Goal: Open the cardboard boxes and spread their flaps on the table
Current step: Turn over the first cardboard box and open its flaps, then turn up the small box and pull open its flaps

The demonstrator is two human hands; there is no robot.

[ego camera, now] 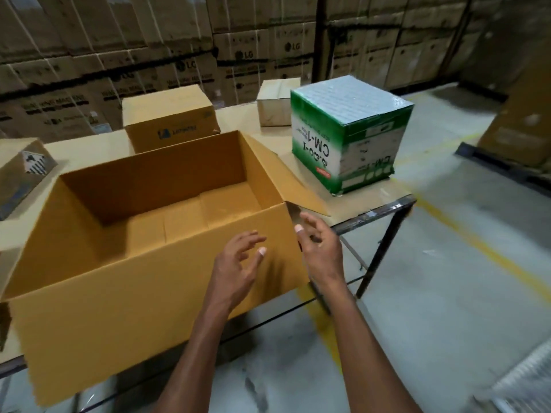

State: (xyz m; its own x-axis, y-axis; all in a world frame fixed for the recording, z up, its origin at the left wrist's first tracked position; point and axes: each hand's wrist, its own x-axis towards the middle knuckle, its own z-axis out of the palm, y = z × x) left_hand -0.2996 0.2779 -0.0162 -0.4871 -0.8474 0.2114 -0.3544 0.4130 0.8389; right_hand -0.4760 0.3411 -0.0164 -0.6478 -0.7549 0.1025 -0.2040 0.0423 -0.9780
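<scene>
Corrugated brown cardboard makes up the large open box (155, 263) that fills the near left part of the cardboard-covered metal-framed table (369, 201). Its top is open and the inside looks empty down to the folded bottom flaps, so it should be light and easy to shift. The walls look stiff across the panel but will bend readily along the scored creases. The near long flap hangs down over the table's front edge, and the right side flap (286, 174) slopes outward towards the green and white printed cube box (348, 132), not yet flat.

Both hands hover at the large box's near right corner, grasping nothing. The left hand (238, 263) is in front of the near flap with fingers loosely spread; the right hand (319, 245) is just beyond the corner, fingers relaxed. Whether either touches the cardboard cannot be told.

A good hold would be the free edge of the sloping flap, pressing it down along its crease. Behind the large box stand a closed brown carton (170, 117) and a small pale carton (275, 102), both unopened.
</scene>
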